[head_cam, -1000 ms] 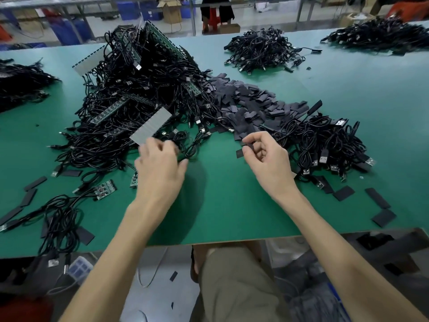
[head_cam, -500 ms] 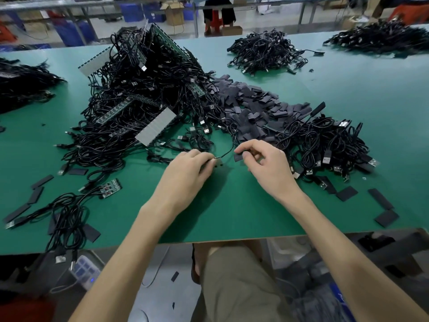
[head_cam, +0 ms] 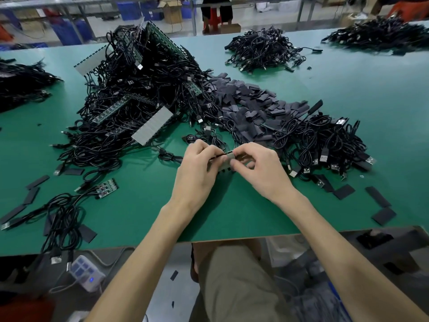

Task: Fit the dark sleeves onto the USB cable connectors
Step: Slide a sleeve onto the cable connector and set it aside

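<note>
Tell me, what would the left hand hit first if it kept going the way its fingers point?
The left hand points right, at the small grey piece both hands pinch. Just behind it comes the right hand. They look level, so contact is likely immediate.

No legible text or labels
</note>
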